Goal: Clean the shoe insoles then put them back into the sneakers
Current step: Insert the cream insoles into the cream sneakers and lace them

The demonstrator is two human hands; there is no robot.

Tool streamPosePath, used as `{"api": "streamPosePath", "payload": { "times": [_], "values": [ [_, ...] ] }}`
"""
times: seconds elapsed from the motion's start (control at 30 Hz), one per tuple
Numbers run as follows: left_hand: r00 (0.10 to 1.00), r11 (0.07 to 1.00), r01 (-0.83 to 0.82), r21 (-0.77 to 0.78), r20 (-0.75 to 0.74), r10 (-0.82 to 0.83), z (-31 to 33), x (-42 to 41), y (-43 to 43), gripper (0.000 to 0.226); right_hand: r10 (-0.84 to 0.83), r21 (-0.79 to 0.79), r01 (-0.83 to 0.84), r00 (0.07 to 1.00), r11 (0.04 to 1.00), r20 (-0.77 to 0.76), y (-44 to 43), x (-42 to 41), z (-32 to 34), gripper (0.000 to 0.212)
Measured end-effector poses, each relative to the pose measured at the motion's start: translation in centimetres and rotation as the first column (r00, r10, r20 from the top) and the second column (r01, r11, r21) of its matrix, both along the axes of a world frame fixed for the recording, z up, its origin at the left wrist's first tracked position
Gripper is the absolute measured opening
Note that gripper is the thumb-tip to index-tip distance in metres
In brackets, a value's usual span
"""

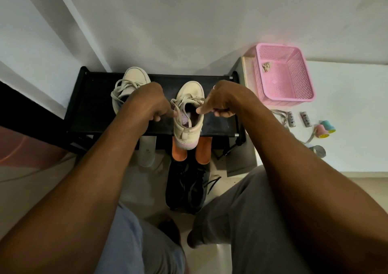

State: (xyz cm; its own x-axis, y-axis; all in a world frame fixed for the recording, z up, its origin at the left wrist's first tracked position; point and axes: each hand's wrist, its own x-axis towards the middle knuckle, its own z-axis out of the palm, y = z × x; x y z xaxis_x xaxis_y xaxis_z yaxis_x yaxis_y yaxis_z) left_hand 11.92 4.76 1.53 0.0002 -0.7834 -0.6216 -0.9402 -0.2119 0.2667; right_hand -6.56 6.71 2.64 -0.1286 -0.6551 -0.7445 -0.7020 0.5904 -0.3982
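A plain corner of a home where footwear is kept.

At the centre of the frame a low black shoe rack (90,106) stands against a bare white wall (189,22), carrying a cream sneaker (189,97) and a second cream sneaker (135,77). Under its front edge show orange insoles (178,154) and a white insole (147,152), with black shoes (184,189) on the pale floor (144,192). At the right, a white surface (357,106) holds a pink plastic basket (294,100), two batteries (291,119) and small pastel toys (327,127).

Two sneakers (189,114) stand on the rack (92,106).
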Motion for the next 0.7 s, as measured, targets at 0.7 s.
{"api": "streamPosePath", "payload": {
  "times": [0.7],
  "values": [
    [0.925,0.976,-0.21,0.049,-0.313,0.215,-1.3,-1.0,0.0,0.034,-0.04,-0.083,0.051,0.99,0.995,0.135,-0.1,0.9,0.1,0.013]
  ]
}}
